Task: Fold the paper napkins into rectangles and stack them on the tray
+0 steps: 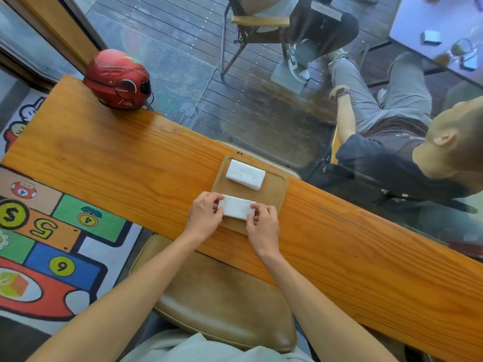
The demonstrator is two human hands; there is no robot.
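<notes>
A wooden tray (274, 190) lies on the long wooden counter (109, 163). At its far end rests a stack of white napkins folded into rectangles (245, 174). Over the tray's near end I hold another white folded napkin (236, 207) by its two short ends. My left hand (205, 214) pinches its left end and my right hand (262, 226) pinches its right end. The fingers hide both ends of this napkin.
A red helmet (118, 79) sits at the counter's far left corner. A glass pane runs along the counter's far edge, with a seated person (392, 152) close behind it. A brown padded stool (222, 296) stands under my arms. A colourful play rug (52, 231) covers the floor at left.
</notes>
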